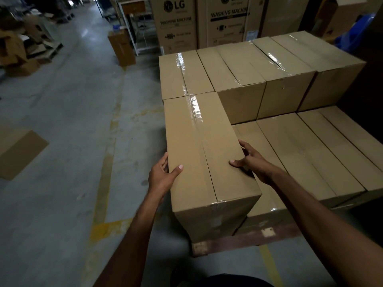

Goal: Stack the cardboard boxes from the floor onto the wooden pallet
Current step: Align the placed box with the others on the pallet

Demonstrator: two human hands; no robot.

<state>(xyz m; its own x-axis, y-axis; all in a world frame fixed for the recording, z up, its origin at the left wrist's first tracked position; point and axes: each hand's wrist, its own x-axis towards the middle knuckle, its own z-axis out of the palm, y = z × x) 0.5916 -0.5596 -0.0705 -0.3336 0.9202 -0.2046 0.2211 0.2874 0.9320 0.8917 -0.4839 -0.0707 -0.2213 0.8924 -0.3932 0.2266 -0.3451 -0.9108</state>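
Both hands clasp the near end of a long cardboard box (207,146). The left hand (163,177) wraps its left top edge, thumb flat on the lid and fingers curled down the side wall. The right hand (251,162) takes the opposite edge the same way, thumb on top and fingers spread down the right wall. Each grip is half closed around a corner of the box.

The box is plain brown corrugated board, rectangular, with a centre seam sealed by glossy clear tape. It lies on the left near corner of the stack, on a lower layer of boxes (310,154) that covers the wooden pallet (238,241). Its far end butts against an upper row of boxes (259,67), all alike and taped.

The pallet's worn, reddish edge shows below the box. Beyond the stack stand tall washing machine cartons (176,23). To the left lies grey concrete floor (72,100) with a scuffed yellow line (103,183), a flat cardboard sheet (18,154), and farther off a small upright carton (121,47).
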